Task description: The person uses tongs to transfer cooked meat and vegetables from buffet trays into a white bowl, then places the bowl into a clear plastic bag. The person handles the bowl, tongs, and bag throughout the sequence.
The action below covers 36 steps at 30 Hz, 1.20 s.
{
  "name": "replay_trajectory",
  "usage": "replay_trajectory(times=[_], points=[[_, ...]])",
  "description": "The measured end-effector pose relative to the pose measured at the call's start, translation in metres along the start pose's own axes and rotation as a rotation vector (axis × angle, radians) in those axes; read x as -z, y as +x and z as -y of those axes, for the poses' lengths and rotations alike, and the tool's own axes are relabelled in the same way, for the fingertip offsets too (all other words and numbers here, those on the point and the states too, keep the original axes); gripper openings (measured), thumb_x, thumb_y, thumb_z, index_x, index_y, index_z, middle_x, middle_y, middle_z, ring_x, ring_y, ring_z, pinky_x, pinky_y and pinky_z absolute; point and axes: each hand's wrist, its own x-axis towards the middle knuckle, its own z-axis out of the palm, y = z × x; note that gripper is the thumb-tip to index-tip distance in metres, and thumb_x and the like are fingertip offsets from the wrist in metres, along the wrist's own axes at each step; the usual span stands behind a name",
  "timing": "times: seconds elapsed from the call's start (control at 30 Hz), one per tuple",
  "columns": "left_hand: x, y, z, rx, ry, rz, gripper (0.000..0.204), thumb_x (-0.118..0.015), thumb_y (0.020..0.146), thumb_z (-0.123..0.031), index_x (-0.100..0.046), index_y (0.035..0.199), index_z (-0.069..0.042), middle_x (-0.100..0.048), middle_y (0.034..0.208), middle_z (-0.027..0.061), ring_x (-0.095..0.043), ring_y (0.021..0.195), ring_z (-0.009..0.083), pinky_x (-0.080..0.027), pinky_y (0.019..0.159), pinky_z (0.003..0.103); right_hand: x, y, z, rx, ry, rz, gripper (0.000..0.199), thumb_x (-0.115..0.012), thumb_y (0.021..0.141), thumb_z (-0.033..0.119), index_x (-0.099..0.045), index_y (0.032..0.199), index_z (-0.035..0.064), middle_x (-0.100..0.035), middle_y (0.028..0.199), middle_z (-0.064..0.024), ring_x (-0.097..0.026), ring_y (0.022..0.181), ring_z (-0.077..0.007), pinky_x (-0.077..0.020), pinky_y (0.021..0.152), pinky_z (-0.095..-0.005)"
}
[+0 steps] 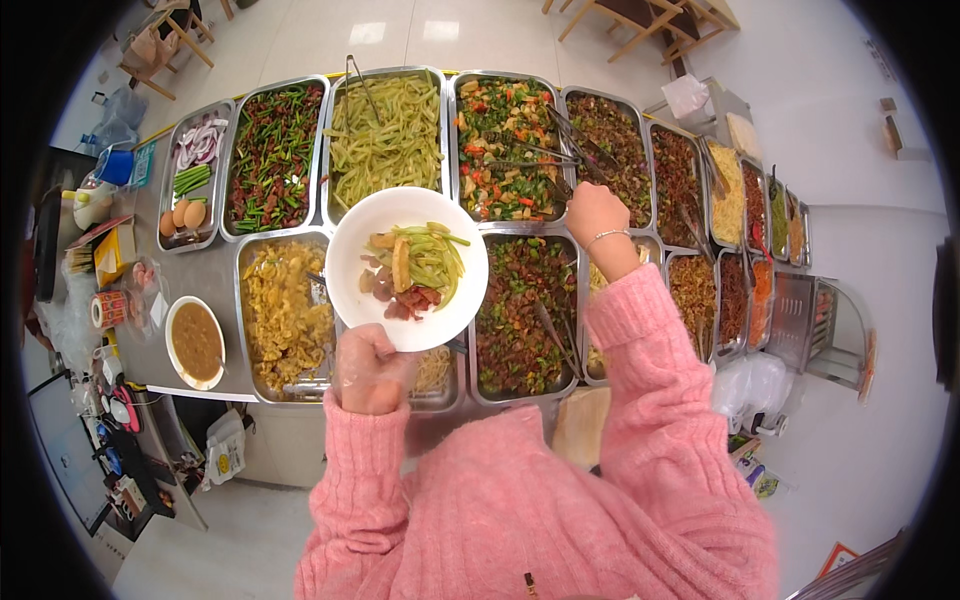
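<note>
My left hand (370, 370), in a clear plastic glove, is closed on the near rim of a white bowl (345, 245). In the bowl lie pale green vegetable strips (435, 258), reddish meat pieces (414, 299) and a yellowish-brown piece (401, 258). My right hand (598, 212) is closed around the handle end of metal tongs (563, 186), over the near right corner of a steel tray (455, 135) of mixed vegetables (505, 125). The fingers partly hide the grip. The bowl covers the near part of the tray of green strips (385, 125).
More food trays stand in two rows, several with tongs. Scrambled egg (287, 310) is left of the bowl, a meat-and-pepper dish (525, 310) right of it. A bowl of brown soup (196, 343) sits at the left end, near a tray with eggs and onion (184, 214).
</note>
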Motion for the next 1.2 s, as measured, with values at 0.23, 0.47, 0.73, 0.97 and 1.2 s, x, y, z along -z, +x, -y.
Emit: replay_trajectory(times=[0.23, 0.47, 0.73, 0.97, 1.2], points=[[-0.003, -0.004, -0.003, -0.013, 0.033, -0.054, 0.081, -0.038, 0.056, 0.011, -0.044, 0.136, -0.002, -0.053, 0.132, 0.0158, -0.052, 0.123, 0.0376, -0.046, 0.105, 0.055, -0.003, -0.033, -0.029, -0.053, 0.277, -0.169, 0.028, -0.064, 0.092, 0.028, -0.072, 0.093, 0.0009, -0.070, 0.082, -0.0214, -0.068, 0.077, -0.0409, -0.0549, 0.070, -0.0477], [-0.001, -0.005, -0.004, 0.009, 0.005, -0.043, 0.079, -0.035, 0.060, 0.015, -0.041, 0.138, 0.000, -0.051, 0.132, 0.0152, -0.051, 0.125, 0.0330, -0.045, 0.110, 0.047, -0.016, -0.058, -0.042, 0.016, 0.399, -0.207, 0.032, -0.062, 0.094, 0.030, -0.068, 0.085, 0.0005, -0.065, 0.072, -0.0229, -0.065, 0.070, -0.0423, -0.0518, 0.064, -0.0485], [0.004, -0.005, -0.001, -0.049, -0.007, -0.074, 0.083, -0.036, 0.056, 0.012, -0.043, 0.137, -0.001, -0.051, 0.133, 0.0179, -0.050, 0.124, 0.0400, -0.045, 0.107, 0.055, -0.009, -0.051, -0.061, 0.002, 0.355, -0.253, 0.034, -0.062, 0.094, 0.031, -0.066, 0.080, 0.0005, -0.065, 0.072, -0.0238, -0.064, 0.072, -0.0441, -0.0509, 0.063, -0.0504], [0.004, -0.002, 0.000, -0.027, 0.005, -0.054, 0.085, -0.036, 0.054, 0.013, -0.043, 0.138, -0.002, -0.051, 0.134, 0.0169, -0.049, 0.126, 0.0378, -0.043, 0.109, 0.054, -0.027, -0.043, -0.041, -0.020, 0.364, -0.163, 0.035, -0.062, 0.093, 0.033, -0.069, 0.083, 0.0003, -0.067, 0.076, -0.0232, -0.066, 0.075, -0.0432, -0.0527, 0.067, -0.0491], [0.006, 0.014, 0.012, 0.056, -0.062, 0.046, 0.091, -0.038, 0.051, 0.013, -0.041, 0.141, -0.003, -0.049, 0.137, 0.0169, -0.047, 0.130, 0.0380, -0.038, 0.113, 0.056, -0.021, -0.062, -0.063, -0.005, 0.617, -0.296, 0.032, -0.063, 0.092, 0.031, -0.072, 0.092, 0.0003, -0.067, 0.073, -0.0213, -0.067, 0.071, -0.0377, -0.0508, 0.064, -0.0434]])
